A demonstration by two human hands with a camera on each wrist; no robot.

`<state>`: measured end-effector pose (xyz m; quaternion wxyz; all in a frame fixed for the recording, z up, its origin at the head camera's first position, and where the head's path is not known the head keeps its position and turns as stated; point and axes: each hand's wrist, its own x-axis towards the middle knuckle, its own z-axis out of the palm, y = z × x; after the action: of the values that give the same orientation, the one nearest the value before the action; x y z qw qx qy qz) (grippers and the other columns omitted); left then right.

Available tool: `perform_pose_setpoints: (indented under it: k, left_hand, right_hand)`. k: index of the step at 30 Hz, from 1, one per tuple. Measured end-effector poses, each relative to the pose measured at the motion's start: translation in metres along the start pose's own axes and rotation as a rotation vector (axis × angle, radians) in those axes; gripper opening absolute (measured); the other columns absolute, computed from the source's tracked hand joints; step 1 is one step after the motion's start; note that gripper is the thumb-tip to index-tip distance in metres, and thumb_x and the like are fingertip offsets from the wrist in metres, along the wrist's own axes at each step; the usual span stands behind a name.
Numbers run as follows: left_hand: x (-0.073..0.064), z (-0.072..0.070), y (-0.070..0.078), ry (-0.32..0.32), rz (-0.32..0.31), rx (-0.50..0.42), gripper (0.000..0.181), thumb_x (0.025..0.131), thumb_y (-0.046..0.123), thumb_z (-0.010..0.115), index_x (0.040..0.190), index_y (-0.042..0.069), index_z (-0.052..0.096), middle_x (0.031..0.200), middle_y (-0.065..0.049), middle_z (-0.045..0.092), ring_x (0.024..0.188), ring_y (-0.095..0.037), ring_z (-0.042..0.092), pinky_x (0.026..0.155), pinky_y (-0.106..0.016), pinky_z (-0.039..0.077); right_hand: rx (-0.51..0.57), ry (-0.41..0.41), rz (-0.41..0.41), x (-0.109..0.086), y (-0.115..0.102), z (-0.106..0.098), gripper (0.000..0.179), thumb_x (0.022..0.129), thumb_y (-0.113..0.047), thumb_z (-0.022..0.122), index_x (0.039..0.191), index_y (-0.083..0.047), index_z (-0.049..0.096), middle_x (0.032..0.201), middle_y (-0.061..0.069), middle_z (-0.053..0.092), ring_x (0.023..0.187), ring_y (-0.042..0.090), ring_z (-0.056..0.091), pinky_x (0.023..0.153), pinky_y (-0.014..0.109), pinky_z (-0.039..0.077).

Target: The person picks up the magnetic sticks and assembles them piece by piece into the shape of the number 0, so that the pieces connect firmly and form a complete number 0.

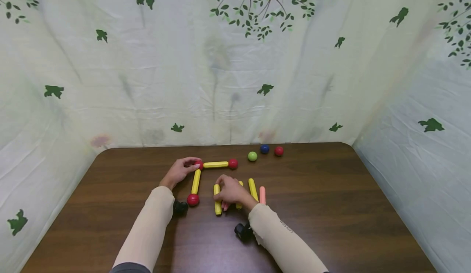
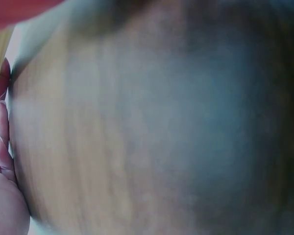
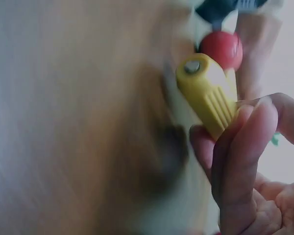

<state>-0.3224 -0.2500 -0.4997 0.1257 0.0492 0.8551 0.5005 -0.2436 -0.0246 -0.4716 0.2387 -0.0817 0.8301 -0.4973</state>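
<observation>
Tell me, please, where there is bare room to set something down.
The table is bare right of the loose red ball and right sleeve, and left of the left sleeve. The middle, from left hand to pink rod, is crowded; the right hand holds a yellow rod there.

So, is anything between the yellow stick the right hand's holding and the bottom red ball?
Nothing visible: only tabletop shows between the yellow stick in the right hand and the bottom red ball.

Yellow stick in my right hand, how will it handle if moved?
The yellow stick is probably stiff, since it looks straight and unbent. Its grooved sides should make slipping less likely. Set down, it might roll, given its rounded body.
</observation>
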Motion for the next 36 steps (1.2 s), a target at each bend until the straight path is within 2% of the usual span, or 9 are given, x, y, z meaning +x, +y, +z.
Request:
perform_pose_setpoints:
  k: [3, 6, 11, 17, 28, 36]
  left_hand:
    - [0.000, 0.000, 0.000, 0.006, -0.002, 0.002, 0.040, 0.095, 0.025, 0.062, 0.129, 0.005, 0.059, 0.122, -0.017, 0.061, 0.109, -0.029, 0.052, 0.101, -0.047, 0.037]
    - [0.000, 0.001, -0.001, 0.003, 0.005, 0.007, 0.039, 0.095, 0.025, 0.062, 0.129, 0.005, 0.059, 0.121, -0.017, 0.061, 0.108, -0.029, 0.053, 0.099, -0.047, 0.038]
    - [0.000, 0.004, -0.004, 0.003, -0.001, 0.007, 0.038, 0.094, 0.024, 0.063, 0.128, 0.006, 0.060, 0.121, -0.016, 0.061, 0.109, -0.029, 0.052, 0.100, -0.048, 0.037]
    - [0.000, 0.002, -0.003, 0.014, -0.003, 0.005, 0.038, 0.094, 0.025, 0.064, 0.127, 0.006, 0.061, 0.121, -0.015, 0.061, 0.110, -0.030, 0.051, 0.103, -0.050, 0.035]
    - [0.002, 0.000, -0.003, 0.031, 0.012, 0.017, 0.039, 0.093, 0.026, 0.065, 0.127, 0.006, 0.061, 0.121, -0.015, 0.061, 0.108, -0.029, 0.051, 0.101, -0.050, 0.035]
    - [0.002, 0.000, -0.002, 0.012, -0.009, 0.015, 0.040, 0.093, 0.028, 0.064, 0.127, 0.007, 0.061, 0.121, -0.015, 0.060, 0.110, -0.030, 0.050, 0.102, -0.051, 0.035]
  right_hand:
    - [0.196, -0.070, 0.001, -0.006, 0.001, 0.012, 0.031, 0.079, 0.008, 0.067, 0.103, -0.002, 0.050, 0.060, 0.011, 0.059, 0.040, 0.015, 0.054, 0.041, 0.029, 0.050]
    - [0.282, -0.108, 0.012, -0.013, 0.001, 0.025, 0.022, 0.078, 0.009, 0.068, 0.091, 0.000, 0.053, 0.060, 0.011, 0.060, 0.042, 0.015, 0.056, 0.043, 0.029, 0.051]
    - [0.323, -0.147, 0.042, -0.021, 0.003, 0.043, 0.017, 0.080, 0.005, 0.070, 0.073, -0.003, 0.056, 0.058, 0.010, 0.060, 0.043, 0.013, 0.058, 0.047, 0.030, 0.053]
    - [0.362, -0.197, 0.043, -0.020, 0.002, 0.057, 0.019, 0.081, 0.003, 0.071, 0.067, -0.003, 0.060, 0.057, 0.009, 0.062, 0.045, 0.013, 0.059, 0.049, 0.030, 0.054]
    - [0.413, -0.210, 0.060, -0.012, -0.003, 0.063, 0.017, 0.081, 0.002, 0.072, 0.069, -0.004, 0.061, 0.061, 0.011, 0.065, 0.048, 0.014, 0.061, 0.051, 0.031, 0.055]
    - [0.419, -0.217, 0.078, -0.010, -0.001, 0.063, 0.014, 0.081, -0.001, 0.074, 0.071, -0.001, 0.066, 0.059, 0.010, 0.064, 0.047, 0.013, 0.061, 0.050, 0.030, 0.054]
